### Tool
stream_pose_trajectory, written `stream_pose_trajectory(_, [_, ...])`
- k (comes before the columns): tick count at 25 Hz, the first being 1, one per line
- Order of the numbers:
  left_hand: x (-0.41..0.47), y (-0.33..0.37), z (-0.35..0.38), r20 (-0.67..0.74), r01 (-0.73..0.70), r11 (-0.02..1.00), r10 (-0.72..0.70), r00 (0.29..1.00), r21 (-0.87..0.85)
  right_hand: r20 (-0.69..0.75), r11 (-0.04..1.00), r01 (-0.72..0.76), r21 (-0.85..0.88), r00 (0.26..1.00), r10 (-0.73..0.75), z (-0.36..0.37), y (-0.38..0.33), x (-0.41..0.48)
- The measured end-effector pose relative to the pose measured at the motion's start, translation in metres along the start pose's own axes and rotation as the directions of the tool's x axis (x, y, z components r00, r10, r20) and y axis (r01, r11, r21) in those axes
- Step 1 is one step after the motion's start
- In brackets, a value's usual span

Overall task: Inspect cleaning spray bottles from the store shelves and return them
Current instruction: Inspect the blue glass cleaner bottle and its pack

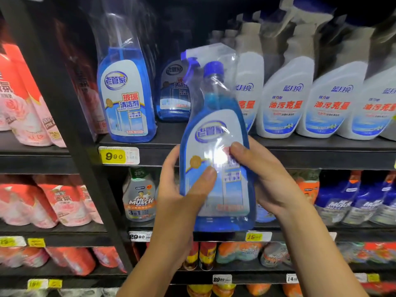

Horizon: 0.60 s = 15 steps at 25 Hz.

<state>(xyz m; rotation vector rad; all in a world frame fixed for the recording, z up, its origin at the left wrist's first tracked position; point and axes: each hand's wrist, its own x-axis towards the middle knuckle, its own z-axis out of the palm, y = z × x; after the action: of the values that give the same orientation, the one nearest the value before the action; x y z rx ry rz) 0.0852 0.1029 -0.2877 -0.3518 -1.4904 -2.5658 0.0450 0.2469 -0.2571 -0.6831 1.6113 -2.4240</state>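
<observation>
Glass cleaner bottle (216,168), blue with a white label and sealed in a clear plastic sleeve along with a loose trigger sprayer (189,61), is held upright in front of the store shelving, label turned toward the camera. Seen from the head camera, the bottle is clamped between both hands: the left hand (182,189) is wrapped on its lower body at 9 o'clock with the thumb pressed across the label, and the right hand (270,181) is closed on the side at 3 o'clock, thumb on the label's middle. The long axis runs close to vertical, cap toward 12 o'clock with a slight lean to 11. A gap on the upper shelf (214,142) lies directly behind and above the grip, toward 12 o'clock, between a matching blue bottle (126,93) at 10 o'clock and a row of white spray bottles (285,97) at 2 o'clock. Inspection appears to be under way; for the return, an upward and forward lift would be needed, with neither hand clearly nearer.
</observation>
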Motion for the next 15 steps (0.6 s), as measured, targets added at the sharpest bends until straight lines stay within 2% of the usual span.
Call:
stream_pose_trajectory(3, [0.005, 0.016, 0.004, 0.081, 0.001, 1.000, -0.001, 0.997, 0.010, -0.101, 1.000, 0.020, 0.007, 0.995, -0.019, 0.005, -0.008, 0.009])
stream_pose_trajectory(5, [0.003, 0.024, 0.007, 0.177, 0.029, 0.999, -0.022, 0.984, -0.033, -0.162, 0.997, -0.033, 0.071, 0.986, 0.045, 0.006, -0.010, 0.013])
stream_pose_trajectory(7, [0.000, 0.031, 0.008, 0.238, 0.045, 0.997, -0.030, 0.971, -0.057, -0.165, 0.987, -0.074, 0.144, 0.981, 0.098, 0.007, -0.011, 0.013])
stream_pose_trajectory(12, [-0.003, 0.038, 0.008, 0.272, 0.035, 0.998, -0.019, 0.962, -0.054, -0.133, 0.967, -0.125, 0.223, 0.979, 0.157, 0.012, -0.013, 0.013])
stream_pose_trajectory(15, [0.000, 0.034, 0.001, 0.279, 0.027, 0.999, -0.014, 0.960, -0.042, -0.181, 0.987, -0.050, 0.153, 0.980, 0.078, 0.013, -0.011, 0.013])
